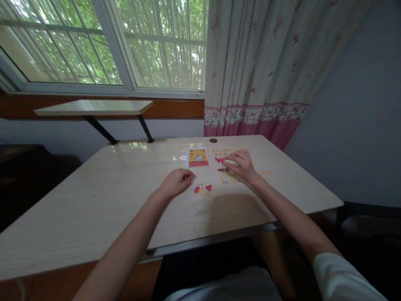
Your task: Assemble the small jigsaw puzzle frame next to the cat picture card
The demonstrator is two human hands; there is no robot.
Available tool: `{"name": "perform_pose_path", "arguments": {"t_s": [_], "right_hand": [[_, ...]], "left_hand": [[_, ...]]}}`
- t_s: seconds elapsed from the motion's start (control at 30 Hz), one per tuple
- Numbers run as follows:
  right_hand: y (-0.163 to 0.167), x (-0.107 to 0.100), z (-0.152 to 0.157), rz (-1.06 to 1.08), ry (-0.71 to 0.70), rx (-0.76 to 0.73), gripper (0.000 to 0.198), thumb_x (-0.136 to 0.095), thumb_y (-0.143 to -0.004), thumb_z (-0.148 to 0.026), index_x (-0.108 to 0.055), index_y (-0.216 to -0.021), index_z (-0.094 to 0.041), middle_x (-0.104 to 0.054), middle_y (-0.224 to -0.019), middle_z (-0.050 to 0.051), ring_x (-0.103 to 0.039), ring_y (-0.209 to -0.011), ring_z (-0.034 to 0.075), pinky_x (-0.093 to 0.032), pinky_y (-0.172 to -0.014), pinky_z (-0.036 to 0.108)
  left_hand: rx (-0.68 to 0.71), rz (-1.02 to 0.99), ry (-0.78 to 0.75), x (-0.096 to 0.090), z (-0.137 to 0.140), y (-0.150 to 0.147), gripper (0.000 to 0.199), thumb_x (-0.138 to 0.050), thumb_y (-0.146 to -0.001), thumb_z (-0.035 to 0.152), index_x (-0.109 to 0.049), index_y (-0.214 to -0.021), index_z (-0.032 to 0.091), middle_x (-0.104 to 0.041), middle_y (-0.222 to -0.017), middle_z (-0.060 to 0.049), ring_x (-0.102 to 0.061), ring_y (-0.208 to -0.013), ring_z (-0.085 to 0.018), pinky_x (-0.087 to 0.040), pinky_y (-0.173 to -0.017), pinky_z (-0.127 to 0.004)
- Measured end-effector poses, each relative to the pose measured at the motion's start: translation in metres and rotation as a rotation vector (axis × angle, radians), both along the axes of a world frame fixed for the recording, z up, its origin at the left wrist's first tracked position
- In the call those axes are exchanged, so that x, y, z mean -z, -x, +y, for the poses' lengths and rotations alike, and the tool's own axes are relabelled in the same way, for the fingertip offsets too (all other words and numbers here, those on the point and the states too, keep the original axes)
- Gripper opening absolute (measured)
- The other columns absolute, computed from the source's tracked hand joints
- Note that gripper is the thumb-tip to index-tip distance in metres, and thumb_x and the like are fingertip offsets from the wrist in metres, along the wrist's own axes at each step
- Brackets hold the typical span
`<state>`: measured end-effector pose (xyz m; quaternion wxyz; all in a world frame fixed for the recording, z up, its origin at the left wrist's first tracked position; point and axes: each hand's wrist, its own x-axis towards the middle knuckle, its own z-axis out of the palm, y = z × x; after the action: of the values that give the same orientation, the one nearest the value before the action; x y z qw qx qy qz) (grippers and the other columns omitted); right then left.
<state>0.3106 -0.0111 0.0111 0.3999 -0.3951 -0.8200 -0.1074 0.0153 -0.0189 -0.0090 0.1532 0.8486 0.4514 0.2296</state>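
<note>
My right hand (242, 165) reaches over the right part of the desk, thumb and index finger closing on a red puzzle piece (220, 160). Below these fingers lie more red and dark puzzle pieces (224, 169), partly hidden by the hand. My left hand (179, 182) rests on the desktop with curled fingers; whatever may be inside them is hidden. Just right of it is a small cluster of red, yellow and white puzzle pieces (200, 189), with a red piece (208, 188) beside it. A picture card (198, 157) showing a spotted animal on yellow and red lies between and beyond the hands.
Yellow pieces (265, 172) are scattered right of my right wrist, and others line up behind that hand. The pale wooden desk (125, 200) has a cable hole (213, 141) at its back edge. A raised shelf (94, 107) stands back left, below the window; a curtain (250, 75) hangs behind.
</note>
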Motion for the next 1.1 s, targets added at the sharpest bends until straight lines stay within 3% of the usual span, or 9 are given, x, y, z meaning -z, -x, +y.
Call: {"name": "perform_pose_path", "arguments": {"t_s": [0.17,0.27,0.4,0.57,0.7,0.8,0.93,1.1], "right_hand": [[0.001,-0.002,0.000,-0.038,-0.017,-0.032,0.022,-0.057,-0.084,-0.043,-0.070,-0.088,-0.026,-0.069,-0.086,0.003,-0.059,-0.082,0.018,-0.034,-0.082,0.035],[-0.014,-0.008,0.008,-0.061,0.068,-0.029,0.022,-0.058,-0.084,-0.042,-0.070,-0.090,-0.024,-0.069,-0.089,0.005,-0.059,-0.087,0.019,-0.036,-0.082,0.035],[-0.068,-0.013,0.022,-0.065,0.351,0.068,0.026,-0.059,-0.082,-0.041,-0.071,-0.089,-0.019,-0.067,-0.081,0.006,-0.058,-0.071,0.017,-0.042,-0.068,0.030],[-0.142,0.000,0.027,0.032,0.787,0.283,0.033,-0.067,-0.069,-0.047,-0.072,-0.082,-0.017,-0.067,-0.070,0.005,-0.054,-0.061,0.014,-0.039,-0.054,0.025],[-0.166,0.011,0.026,0.151,1.035,0.254,0.043,-0.072,-0.059,-0.053,-0.072,-0.079,-0.015,-0.068,-0.069,0.006,-0.055,-0.058,0.014,-0.040,-0.051,0.024],[-0.167,0.012,0.028,0.158,1.093,0.186,0.042,-0.076,-0.050,-0.051,-0.072,-0.071,-0.016,-0.069,-0.070,0.006,-0.058,-0.063,0.016,-0.043,-0.056,0.025],[-0.164,0.009,0.029,0.142,1.133,0.187,0.045,-0.076,-0.048,-0.053,-0.073,-0.073,-0.016,-0.069,-0.068,0.006,-0.056,-0.059,0.015,-0.042,-0.054,0.025],[-0.159,0.008,0.024,0.083,1.006,0.299,0.036,-0.077,-0.054,-0.045,-0.073,-0.074,-0.016,-0.066,-0.063,0.006,-0.056,-0.058,0.015,-0.043,-0.055,0.026]], "left_hand": [[0.012,0.028,-0.014,-0.001,0.000,-0.001,0.025,-0.048,-0.081,0.025,-0.071,-0.089,0.017,-0.068,-0.078,-0.007,-0.056,-0.064,-0.015,-0.040,-0.060,-0.024],[0.025,0.014,0.002,-0.001,-0.001,-0.001,0.024,-0.049,-0.080,0.023,-0.071,-0.088,0.017,-0.069,-0.078,-0.007,-0.057,-0.064,-0.015,-0.040,-0.061,-0.024],[0.034,-0.016,0.032,-0.002,-0.002,-0.002,0.023,-0.050,-0.079,0.022,-0.071,-0.087,0.017,-0.069,-0.080,-0.007,-0.057,-0.065,-0.015,-0.041,-0.062,-0.024],[0.030,-0.042,0.045,-0.003,-0.003,-0.003,0.023,-0.051,-0.076,0.021,-0.072,-0.085,0.018,-0.069,-0.077,-0.006,-0.057,-0.064,-0.016,-0.040,-0.062,-0.024],[0.031,-0.040,0.048,-0.004,-0.003,-0.003,0.023,-0.051,-0.076,0.021,-0.072,-0.085,0.018,-0.069,-0.078,-0.006,-0.057,-0.064,-0.015,-0.040,-0.062,-0.024],[0.037,-0.009,0.040,-0.005,-0.004,-0.003,0.024,-0.049,-0.077,0.020,-0.072,-0.085,0.017,-0.069,-0.078,-0.006,-0.057,-0.064,-0.016,-0.039,-0.061,-0.024],[0.060,-0.015,0.048,-0.005,-0.004,-0.003,0.023,-0.050,-0.076,0.020,-0.071,-0.083,0.017,-0.069,-0.077,-0.006,-0.057,-0.063,-0.016,-0.039,-0.062,-0.025],[0.072,-0.029,0.082,0.000,-0.003,-0.003,0.021,-0.051,-0.075,0.019,-0.071,-0.082,0.017,-0.068,-0.075,-0.005,-0.056,-0.063,-0.015,-0.039,-0.061,-0.024]]}}
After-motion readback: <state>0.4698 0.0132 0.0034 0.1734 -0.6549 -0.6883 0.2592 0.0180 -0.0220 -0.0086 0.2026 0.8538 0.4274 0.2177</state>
